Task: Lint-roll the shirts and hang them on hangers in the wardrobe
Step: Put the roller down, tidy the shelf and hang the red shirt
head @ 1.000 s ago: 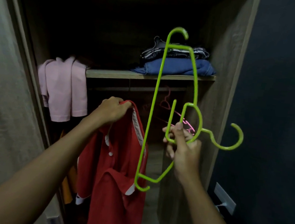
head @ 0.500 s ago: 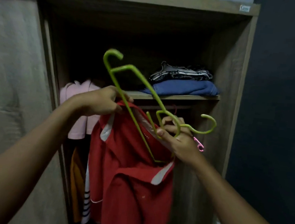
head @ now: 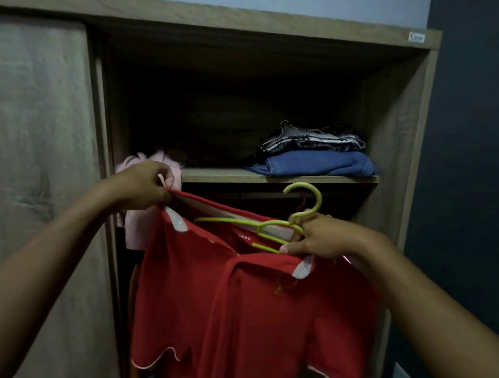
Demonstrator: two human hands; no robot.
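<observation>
Red cloth fills the middle of the view: one red shirt (head: pixel 258 314) is held up in front of the open wardrobe (head: pixel 402 144), not yet on any rail. Its collar is pinched at the left end by the left hand (head: pixel 145 189), fingers curled round the fabric, so the neck opening is stretched wide. At the right end, the right hand (head: pixel 320 240) is closed round a green hanger (head: pixel 226 220) just below its hook, and the collar's right side seems to be caught in the same grip. The hanger is laid almost flat, one arm pointed leftward across the neck opening; by the look of it, the shoulder is being threaded from above, hook left outside. One hook is counted, but an extra green bar shows beside the thumb, so one hanger or two cannot be told. On the far shelf (head: pixel 274 177), two folded garments are stacked: a blue one (head: pixel 316 165) under a patterned one (head: pixel 313 140). One pink garment (head: pixel 138 226) is draped at the left.
</observation>
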